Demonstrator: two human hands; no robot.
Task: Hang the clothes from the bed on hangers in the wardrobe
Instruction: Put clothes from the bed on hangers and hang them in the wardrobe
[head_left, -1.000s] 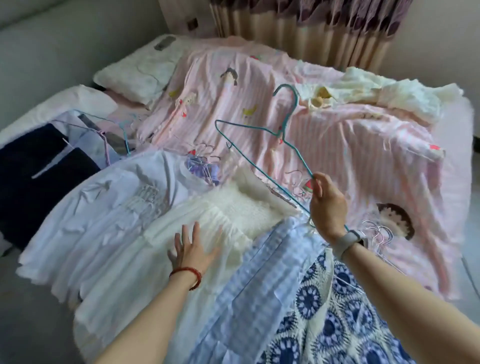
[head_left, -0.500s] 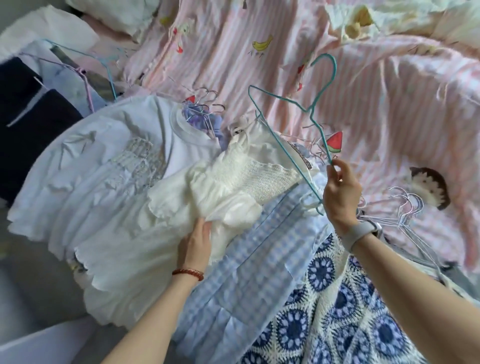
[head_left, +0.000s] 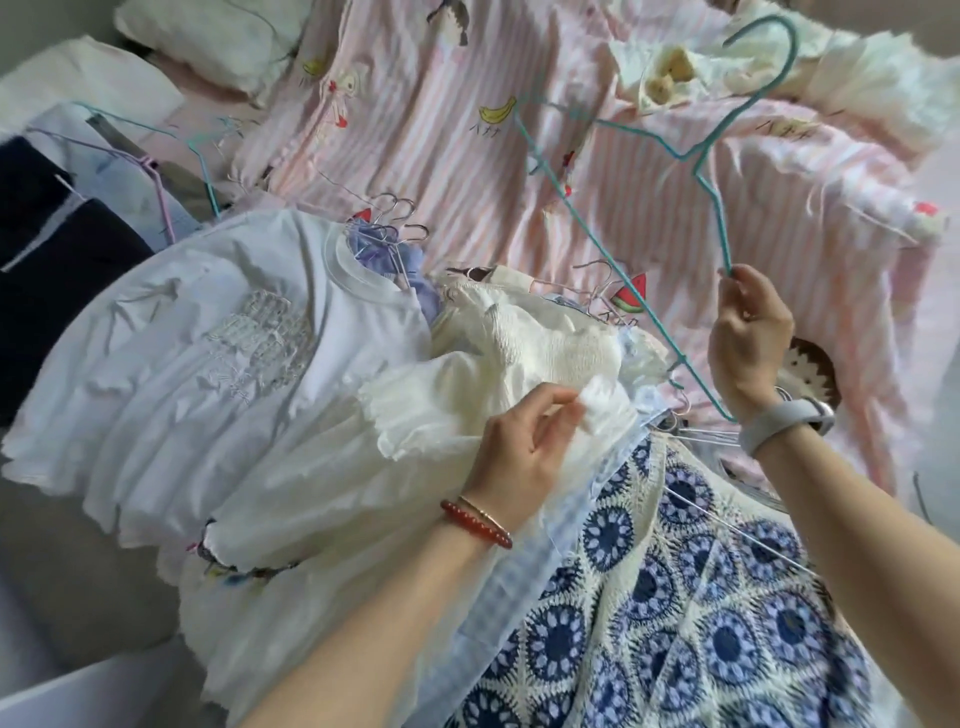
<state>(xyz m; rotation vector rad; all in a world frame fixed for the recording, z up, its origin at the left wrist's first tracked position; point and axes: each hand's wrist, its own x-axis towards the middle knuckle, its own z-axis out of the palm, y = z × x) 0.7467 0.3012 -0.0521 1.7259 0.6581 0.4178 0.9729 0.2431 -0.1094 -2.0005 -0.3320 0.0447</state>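
Bed (head_left: 857, 249), covered by a pink striped quilt (head_left: 441, 156) printed with bananas and watermelon slices; clothes spread in overlapping layers across its near side.

Item: cream dress (head_left: 545, 343) with smocked bodice and ruffled edge, lying between a white T-shirt and a blue gingham garment. The left hand (head_left: 519, 452), wearing a red bead bracelet (head_left: 475, 522), is closed in a pinch on a fold of this dress's fabric, thumb and fingers bunching the cloth.

Item: teal wire hanger (head_left: 711, 150), held up above the quilt, hook toward the far side of the bed. The right hand (head_left: 748, 343) grips it, fingers wrapped around one sloping arm near the lower corner; a pale watch (head_left: 779, 421) sits on that wrist.

Item: white T-shirt (head_left: 208, 353), flat, silver lettering on the chest, left of the cream dress and partly under it.

Item: blue gingham garment (head_left: 524, 597), under the cream dress's right edge.

Item: blue-and-cream medallion-print garment (head_left: 701, 597), nearest the person, on the right.

Item: dark navy clothing (head_left: 52, 260), far left.

Item: loose wire hangers: a silver cluster (head_left: 395, 223) at the T-shirt's collar, a lilac one (head_left: 156, 187) and a second teal one (head_left: 202, 156) on the far left.

Item: pillow (head_left: 208, 41), top left.
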